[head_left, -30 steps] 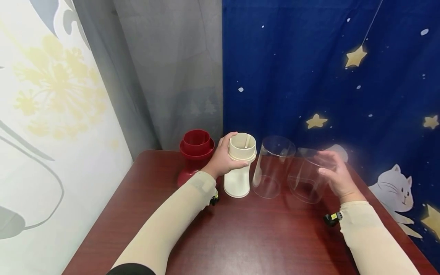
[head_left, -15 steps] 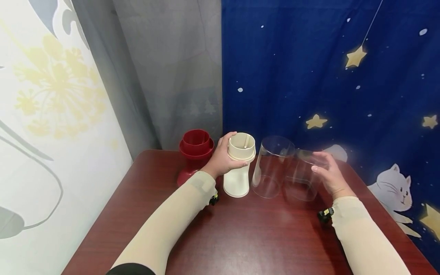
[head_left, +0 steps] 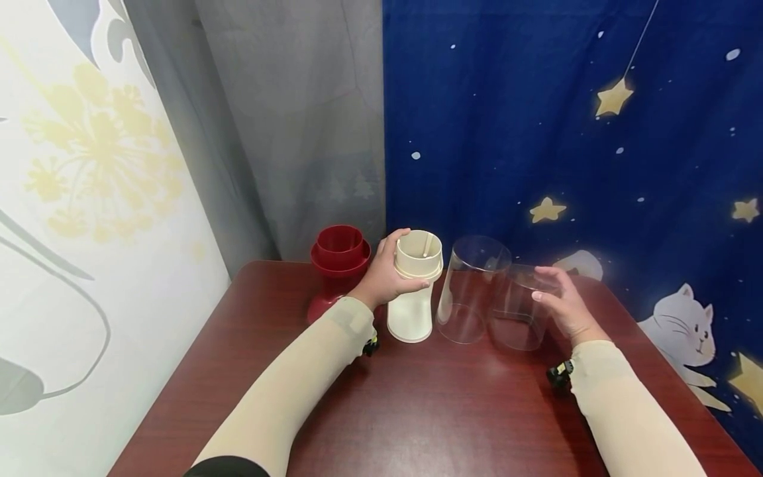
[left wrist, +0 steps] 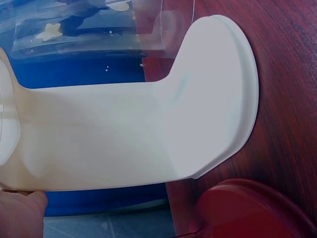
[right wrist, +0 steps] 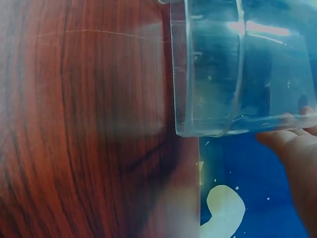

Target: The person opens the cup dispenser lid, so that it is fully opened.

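A cream plastic stand (head_left: 410,318) with a narrow waist and a ringed, cup-like top stands upright. My left hand (head_left: 381,278) grips it just below the collar, thumb across the front. In the left wrist view the stand's body (left wrist: 104,129) and flared foot fill the middle, and a bit of the hand (left wrist: 20,213) shows low at the left. My right hand (head_left: 566,308) holds a clear open cylinder (head_left: 517,315) from its right side, near the upper rim. The right wrist view shows this cylinder (right wrist: 213,74) close over the table, with the fingers against its wall.
A second clear cylinder (head_left: 463,298), taller, stands between the cream stand and the held one. Left of my left hand is a similar red stand (head_left: 338,258). The dark red wooden table (head_left: 417,411) ends at a blue star-patterned curtain (head_left: 477,132) behind.
My right hand has moved left and slightly down with the clear cylinder, bringing it nearer the taller one. My left hand and the cream stand have stayed in place.
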`<state>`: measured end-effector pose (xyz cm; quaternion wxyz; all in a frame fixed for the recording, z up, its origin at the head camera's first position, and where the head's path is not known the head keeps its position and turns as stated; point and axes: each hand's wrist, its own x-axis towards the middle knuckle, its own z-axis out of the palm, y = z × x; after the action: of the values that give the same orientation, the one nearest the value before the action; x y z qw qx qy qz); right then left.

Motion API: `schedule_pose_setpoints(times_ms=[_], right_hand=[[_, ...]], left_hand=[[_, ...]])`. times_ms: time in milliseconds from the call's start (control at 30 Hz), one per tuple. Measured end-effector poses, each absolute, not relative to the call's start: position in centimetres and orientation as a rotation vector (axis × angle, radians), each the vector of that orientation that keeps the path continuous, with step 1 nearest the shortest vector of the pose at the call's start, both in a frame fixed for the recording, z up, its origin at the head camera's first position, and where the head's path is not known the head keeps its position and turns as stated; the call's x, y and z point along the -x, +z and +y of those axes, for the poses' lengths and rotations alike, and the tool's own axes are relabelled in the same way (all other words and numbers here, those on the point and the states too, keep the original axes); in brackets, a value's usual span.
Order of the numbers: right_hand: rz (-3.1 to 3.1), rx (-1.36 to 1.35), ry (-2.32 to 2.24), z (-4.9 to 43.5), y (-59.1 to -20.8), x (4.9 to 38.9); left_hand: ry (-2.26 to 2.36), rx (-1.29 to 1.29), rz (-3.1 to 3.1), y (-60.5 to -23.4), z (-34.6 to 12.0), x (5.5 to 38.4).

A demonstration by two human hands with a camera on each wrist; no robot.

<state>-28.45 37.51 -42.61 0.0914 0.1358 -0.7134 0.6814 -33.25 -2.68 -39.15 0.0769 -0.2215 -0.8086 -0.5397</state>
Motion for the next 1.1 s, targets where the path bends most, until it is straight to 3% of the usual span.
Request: schedule_pose_setpoints(times_ms=[733,1100], right_hand=[[-2.181,-0.521,2.041,38.0,-43.18,28.44],[-2.231,-0.384,2.116,37.72,-42.99,28.68]], left_hand=[[-1.613,0.648,-2.436,-38.94,-2.57,33.1],[-1.615,0.644,-2.439,-39.11,-2.74,33.49]])
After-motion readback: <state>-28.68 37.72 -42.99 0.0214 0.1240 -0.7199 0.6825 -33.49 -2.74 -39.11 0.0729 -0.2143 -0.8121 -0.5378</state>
